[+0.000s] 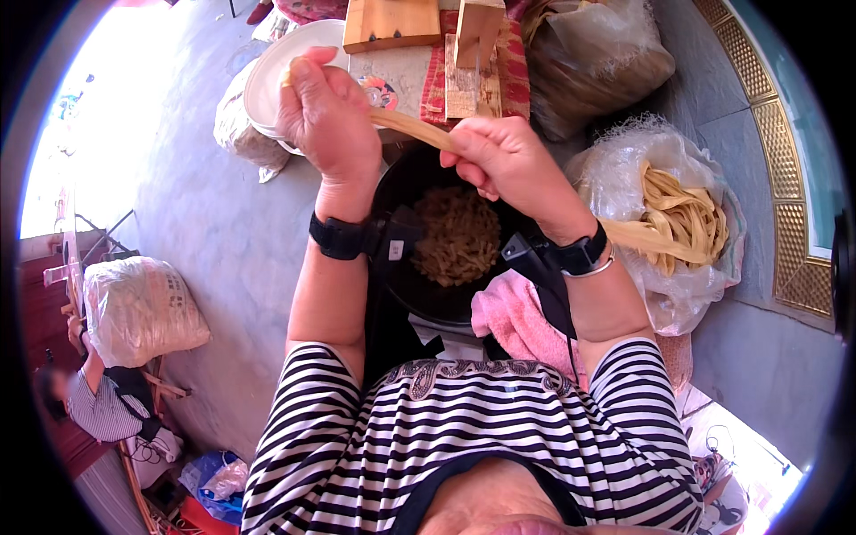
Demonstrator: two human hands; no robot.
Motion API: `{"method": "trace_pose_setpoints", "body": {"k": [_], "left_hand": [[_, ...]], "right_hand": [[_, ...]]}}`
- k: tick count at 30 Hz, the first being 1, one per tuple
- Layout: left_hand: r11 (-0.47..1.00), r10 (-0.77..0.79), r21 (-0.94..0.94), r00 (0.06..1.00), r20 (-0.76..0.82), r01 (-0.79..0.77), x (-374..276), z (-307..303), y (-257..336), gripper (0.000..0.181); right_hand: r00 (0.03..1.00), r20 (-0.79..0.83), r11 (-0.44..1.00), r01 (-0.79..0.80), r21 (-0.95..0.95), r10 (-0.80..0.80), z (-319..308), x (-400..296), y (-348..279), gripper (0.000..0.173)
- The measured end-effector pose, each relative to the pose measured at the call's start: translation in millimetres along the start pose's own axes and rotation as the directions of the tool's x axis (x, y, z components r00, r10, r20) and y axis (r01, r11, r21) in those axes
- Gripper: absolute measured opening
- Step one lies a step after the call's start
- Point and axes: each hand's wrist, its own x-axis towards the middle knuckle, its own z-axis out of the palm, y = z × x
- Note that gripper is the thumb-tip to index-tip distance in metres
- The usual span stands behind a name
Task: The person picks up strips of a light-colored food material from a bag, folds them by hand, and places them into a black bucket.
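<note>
My left hand (331,117) is closed around one end of a flat tan strip (411,127), its fist raised over the rim of a white plastic tub (264,93). My right hand (498,157) pinches the same strip between thumb and fingers, and the piece between the hands looks taut. Beneath both hands is a black round basin (401,294) holding many short cut tan pieces (455,234). At the right, an open woven plastic bag (608,180) holds a tangle of long tan strips (682,207). One strip runs from it behind my right forearm; its link to the held strip is hidden.
Ahead stand a wooden block (391,27) and a wooden stand (478,40) on a low table. A pink towel (511,307) lies by the basin. Another full bag (602,67) sits far right; a packed sack (144,311) and another person (107,408) are at left.
</note>
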Motion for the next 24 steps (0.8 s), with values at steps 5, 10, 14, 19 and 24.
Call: {"method": "trace_pose_setpoints", "body": {"k": [5,10,14,19,24], "left_hand": [[0.787,0.413,0.278,0.805,0.425,-0.551,-20,8,-21,0.021],[0.890,0.003,0.401,0.881,0.472,-0.218,-51,26,-25,0.025],[0.899,-0.437,0.245,0.785,0.439,0.364,-43,19,-28,0.027],[0.644,-0.478,0.765,0.762,0.437,-0.034,-28,8,-23,0.016],[0.747,0.160,0.385,0.708,0.687,-0.542,-34,14,-27,0.005]], "right_hand": [[0.939,-0.182,0.846,0.342,0.409,-0.292,9,4,14,0.020],[0.748,-0.357,0.786,0.342,-0.515,-0.559,5,14,36,0.020],[0.782,-0.413,0.862,0.297,-0.411,-0.467,-1,18,35,0.017],[0.948,-0.314,0.908,0.080,0.412,0.059,-1,10,19,0.021],[0.959,0.041,0.687,-0.230,0.689,0.280,-19,8,21,0.023]]}}
